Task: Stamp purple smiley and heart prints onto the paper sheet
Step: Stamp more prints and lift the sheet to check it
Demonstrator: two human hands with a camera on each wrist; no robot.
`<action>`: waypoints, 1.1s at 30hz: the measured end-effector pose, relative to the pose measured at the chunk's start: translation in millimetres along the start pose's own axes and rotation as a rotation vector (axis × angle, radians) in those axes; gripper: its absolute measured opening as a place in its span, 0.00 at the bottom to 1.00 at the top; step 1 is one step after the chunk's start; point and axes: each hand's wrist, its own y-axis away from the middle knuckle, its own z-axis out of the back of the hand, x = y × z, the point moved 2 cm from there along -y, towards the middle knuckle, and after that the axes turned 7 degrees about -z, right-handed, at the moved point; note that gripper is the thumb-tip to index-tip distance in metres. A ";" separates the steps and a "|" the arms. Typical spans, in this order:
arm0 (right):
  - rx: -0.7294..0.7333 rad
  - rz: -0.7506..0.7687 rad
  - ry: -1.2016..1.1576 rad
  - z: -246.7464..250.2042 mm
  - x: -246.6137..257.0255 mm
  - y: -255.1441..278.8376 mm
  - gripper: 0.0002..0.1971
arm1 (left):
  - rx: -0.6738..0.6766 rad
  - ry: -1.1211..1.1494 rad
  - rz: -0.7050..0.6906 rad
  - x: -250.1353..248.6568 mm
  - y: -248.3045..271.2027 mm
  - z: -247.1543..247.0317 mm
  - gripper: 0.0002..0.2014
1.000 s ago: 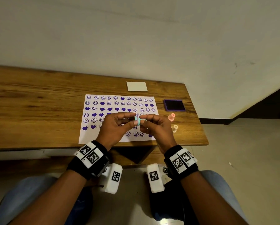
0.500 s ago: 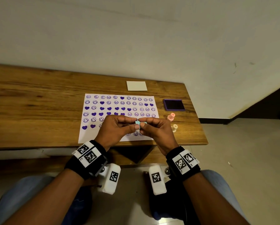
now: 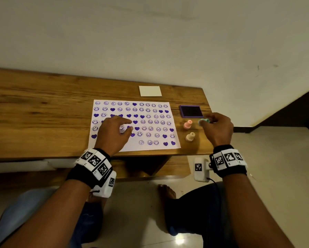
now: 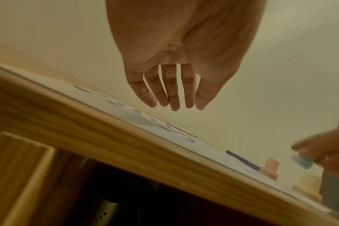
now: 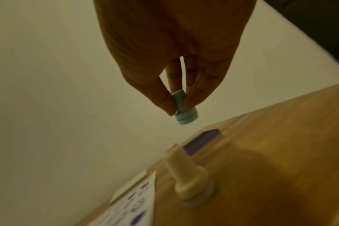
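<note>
The hands, joined over the sheet [image 3: 134,125] a moment ago, have parted. The left hand [image 3: 112,134] hovers over the sheet's left half, fingers relaxed, holding nothing. The right hand [image 3: 216,127] has moved to the table's [image 3: 33,111] right edge, near the ink pad [image 3: 191,111], pinching the teal stamp [image 5: 184,110] by its stem; its long axis tilts, with the face pointing down toward the table.

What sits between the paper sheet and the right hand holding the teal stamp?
In the head view, two stamps stand on the table between the paper sheet and the right hand holding the teal stamp: a pink stamp and a cream stamp.
</note>
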 end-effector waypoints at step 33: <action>0.314 0.222 0.027 -73.7 43.2 83.5 0.33 | 0.376 -0.395 0.128 24.0 -1.1 20.8 0.28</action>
